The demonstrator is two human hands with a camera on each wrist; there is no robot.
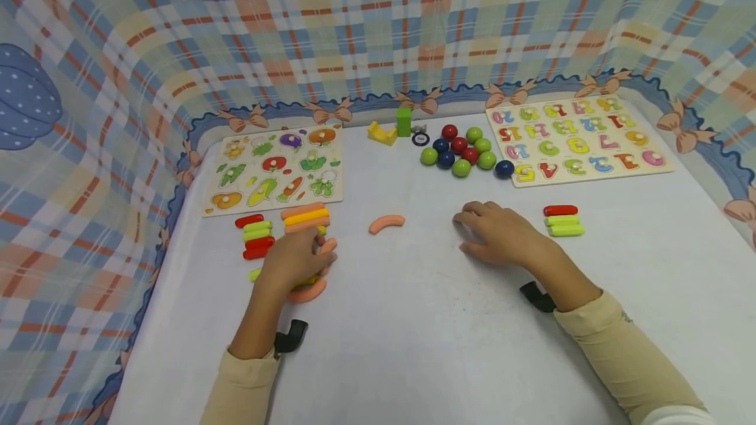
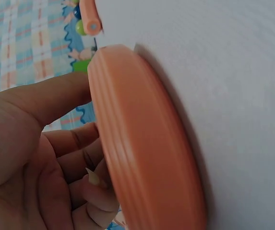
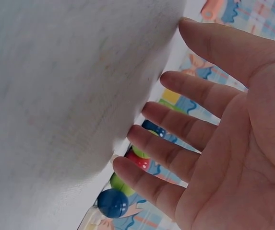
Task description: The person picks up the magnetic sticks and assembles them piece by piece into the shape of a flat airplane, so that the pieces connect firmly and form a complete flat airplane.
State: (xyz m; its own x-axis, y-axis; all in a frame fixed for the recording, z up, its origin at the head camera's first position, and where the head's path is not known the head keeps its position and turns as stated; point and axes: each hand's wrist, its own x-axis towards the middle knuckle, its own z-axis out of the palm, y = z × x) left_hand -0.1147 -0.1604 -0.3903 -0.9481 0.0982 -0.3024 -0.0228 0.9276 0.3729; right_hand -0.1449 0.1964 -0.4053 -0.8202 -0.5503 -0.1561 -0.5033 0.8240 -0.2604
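My left hand point(image 1: 298, 258) is over a group of toy sticks at the left, its thumb and forefinger pinching a curved orange stick point(image 1: 328, 245). In the left wrist view a large orange curved stick point(image 2: 142, 143) lies close to the camera and hides those fingertips. Beneath and beside the hand are yellow sticks point(image 1: 307, 217), more orange sticks point(image 1: 308, 292), and red point(image 1: 250, 220) and light green sticks point(image 1: 257, 234). To the right, one curved orange stick point(image 1: 386, 223) lies alone. My right hand point(image 1: 496, 235) rests with fingers spread, fingertips at the white tabletop point(image 3: 79, 96), holding nothing.
A vegetable puzzle board point(image 1: 274, 169) lies at back left, a number puzzle board point(image 1: 579, 140) at back right. Between them are a yellow block point(image 1: 382, 133), a green block point(image 1: 403, 122) and several red, green and blue balls point(image 1: 458, 145). Red and green sticks point(image 1: 564, 220) lie right.
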